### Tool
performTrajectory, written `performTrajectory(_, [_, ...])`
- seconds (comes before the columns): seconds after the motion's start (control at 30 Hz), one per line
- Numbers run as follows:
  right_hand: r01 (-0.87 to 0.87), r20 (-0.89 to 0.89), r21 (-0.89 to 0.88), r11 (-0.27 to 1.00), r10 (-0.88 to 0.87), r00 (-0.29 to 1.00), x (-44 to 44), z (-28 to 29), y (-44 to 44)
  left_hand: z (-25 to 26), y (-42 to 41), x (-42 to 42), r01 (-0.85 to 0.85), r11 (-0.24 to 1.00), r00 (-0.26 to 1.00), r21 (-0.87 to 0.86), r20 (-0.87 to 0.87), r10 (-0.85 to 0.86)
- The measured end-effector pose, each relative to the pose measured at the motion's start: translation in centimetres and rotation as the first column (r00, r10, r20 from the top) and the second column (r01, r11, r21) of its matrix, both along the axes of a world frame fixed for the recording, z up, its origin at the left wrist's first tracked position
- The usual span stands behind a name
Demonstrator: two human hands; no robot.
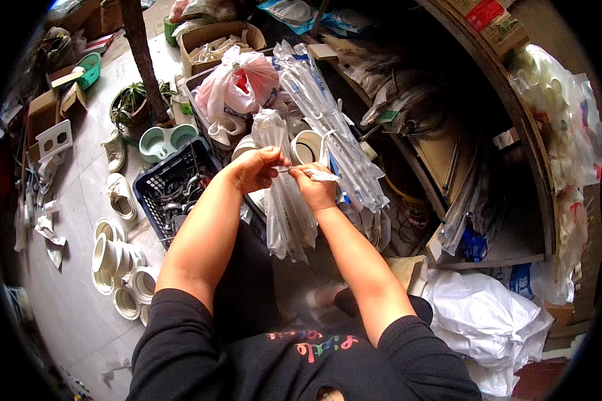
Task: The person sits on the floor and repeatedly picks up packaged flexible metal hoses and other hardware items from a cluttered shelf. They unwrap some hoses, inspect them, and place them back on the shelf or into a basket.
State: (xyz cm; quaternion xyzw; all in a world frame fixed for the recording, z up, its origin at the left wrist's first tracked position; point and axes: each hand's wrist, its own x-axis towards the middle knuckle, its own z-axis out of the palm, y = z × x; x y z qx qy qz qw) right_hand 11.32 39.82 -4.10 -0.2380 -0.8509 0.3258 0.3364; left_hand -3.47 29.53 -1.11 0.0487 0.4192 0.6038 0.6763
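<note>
My left hand (pixel 256 169) and my right hand (pixel 315 186) meet over a bundle of ribbed tubes in clear plastic sleeves (pixel 288 215). Between my fingertips runs a thin white plastic strip (pixel 321 175), pinched from both sides, its loose end sticking out past my right hand. The strip crosses the upper part of the bundle; whether it is knotted I cannot tell. A larger bundle of sleeved tubes (pixel 338 135) lies just to the right, with a white tie around it. Behind my hands is a white plastic pipe fitting (pixel 308 145).
A dark blue crate (pixel 148 193) of black and metal parts stands at left, near white pipe fittings (pixel 125 273) and shoes (pixel 120 195) on the floor. Ahead are a knotted plastic bag (pixel 246 82) and a cardboard box (pixel 188 47). A white sack (pixel 481 311) lies at right, below a shelf edge (pixel 537 145).
</note>
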Motion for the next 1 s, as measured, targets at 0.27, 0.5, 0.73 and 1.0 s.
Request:
performTrajectory(0.27, [0.200, 0.378, -0.256, 0.946, -0.093, 0.921, 5.0, -5.3, 4.3, -5.6, -1.3, -3.9, -0.179, 0.897, 0.964, -0.405, -0.256, 0.077])
performTrajectory(0.5, [-0.126, -0.091, -0.746, 0.654, 0.087, 0.992, 2.7, -4.5, 3.8, -4.5, -0.6, -1.9, -0.298, 0.894, 0.897, -0.335, -0.418, 0.142])
performTrajectory(0.73, [-0.160, -0.095, -0.868, 0.471, 0.159, 0.983, -2.7, -2.8, 0.8, -2.5, -0.3, -2.2, -0.323, 0.926, 0.901, -0.197, -0.364, 0.236])
performTrajectory(1.0, [0.163, 0.346, -0.559, 0.813, 0.050, 0.937, -1.5, -2.7, -1.1, -2.2, -0.6, -2.0, -0.356, 0.909, 0.891, -0.219, -0.373, 0.259])
